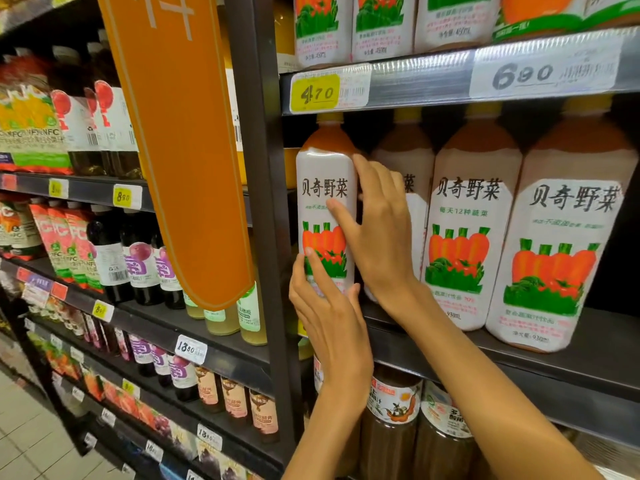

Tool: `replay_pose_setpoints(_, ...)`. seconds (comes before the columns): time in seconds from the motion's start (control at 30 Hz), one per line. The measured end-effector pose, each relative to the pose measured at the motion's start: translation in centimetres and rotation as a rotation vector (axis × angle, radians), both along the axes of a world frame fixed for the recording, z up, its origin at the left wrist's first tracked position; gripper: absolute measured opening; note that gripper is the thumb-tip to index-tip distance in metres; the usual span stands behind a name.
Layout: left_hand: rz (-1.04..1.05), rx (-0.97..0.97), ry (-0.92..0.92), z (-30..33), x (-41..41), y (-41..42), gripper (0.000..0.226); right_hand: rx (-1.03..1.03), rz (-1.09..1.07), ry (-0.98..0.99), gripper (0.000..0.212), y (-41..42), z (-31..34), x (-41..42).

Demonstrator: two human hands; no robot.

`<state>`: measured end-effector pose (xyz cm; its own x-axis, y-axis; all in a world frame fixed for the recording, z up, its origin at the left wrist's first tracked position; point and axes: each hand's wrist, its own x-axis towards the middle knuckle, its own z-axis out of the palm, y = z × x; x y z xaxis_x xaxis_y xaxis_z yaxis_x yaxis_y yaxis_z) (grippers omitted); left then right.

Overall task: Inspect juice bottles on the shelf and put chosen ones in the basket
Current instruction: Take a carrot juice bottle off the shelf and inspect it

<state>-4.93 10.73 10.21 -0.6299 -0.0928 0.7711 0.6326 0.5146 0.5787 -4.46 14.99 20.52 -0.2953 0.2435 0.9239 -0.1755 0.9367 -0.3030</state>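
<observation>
A tall carrot juice bottle (323, 174) with a white label and yellow cap stands at the left end of the dark middle shelf (554, 362). My left hand (329, 320) wraps its lower part from the front. My right hand (377, 230) grips its right side, thumb on the label and fingers behind. Three more bottles of the same juice stand to the right, the nearest carrot bottle (465, 216) just beyond my right wrist. No basket is in view.
Smaller carrot bottles (322, 26) fill the shelf above, over price tags (317, 93). An orange hanging sign (180, 140) and a dark upright post (266, 202) sit left of the bottle. Dark juice bottles (391, 420) stand below. Many other drinks line the left shelves.
</observation>
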Motion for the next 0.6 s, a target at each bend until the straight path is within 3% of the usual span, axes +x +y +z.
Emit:
replay_pose_setpoints(0.17, 0.035, -0.104, -0.058, 1.1, 0.0, -0.3, 0.078, 0.057, -0.001, -0.073, 0.050, 0.5, 0.7, 0.9)
replay_pose_setpoints(0.33, -0.021, -0.104, -0.041, 0.6, 1.1, -0.6, 0.073, 0.092, -0.207, 0.099, 0.027, 1.3, 3.4, 3.3)
replay_pose_setpoints(0.47, -0.183, -0.104, -0.010, 0.5, 2.7, 0.2, 0.056, 0.022, -0.265, -0.197, 0.015, 1.9, 6.7, 2.9)
replay_pose_setpoints(0.6, -0.237, -0.070, -0.051, 0.9, 3.2, 0.6, 0.055, 0.105, -0.425, -0.500, 0.036, 1.7, 7.5, 0.7)
